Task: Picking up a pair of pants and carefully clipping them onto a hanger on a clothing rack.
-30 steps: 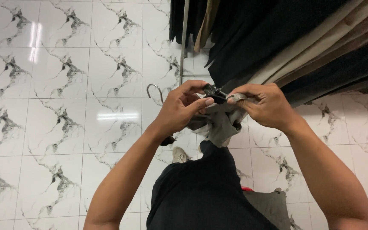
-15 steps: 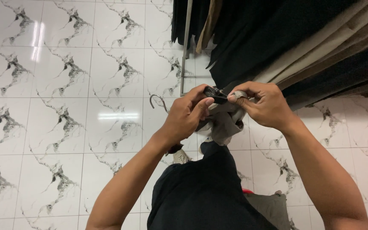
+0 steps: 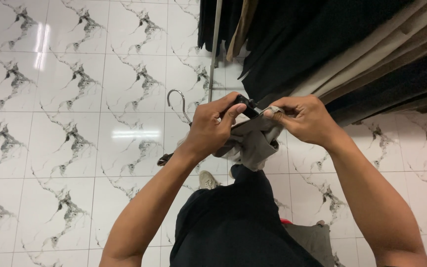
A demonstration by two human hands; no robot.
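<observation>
My left hand (image 3: 212, 127) grips a clip hanger at its black clip (image 3: 245, 105), thumb pressing on top. The hanger's metal hook (image 3: 178, 101) curls up to the left of that hand. My right hand (image 3: 303, 117) pinches the edge of a grey garment (image 3: 254, 143) at the same clip. The grey cloth hangs bunched below both hands, in front of my dark clothing (image 3: 233, 222). Much of the hanger bar is hidden behind my left hand.
A rack of dark and beige clothes (image 3: 332, 44) hangs at the upper right, with a metal rack pole (image 3: 217, 34) beside it. White marbled floor tiles (image 3: 75, 123) lie below. My shoe (image 3: 207, 180) and a grey cloth (image 3: 312, 240) show near my legs.
Both hands stay together at the clip. They have shifted slightly, and the hanger hook now shows more fully to the left of my left hand.
</observation>
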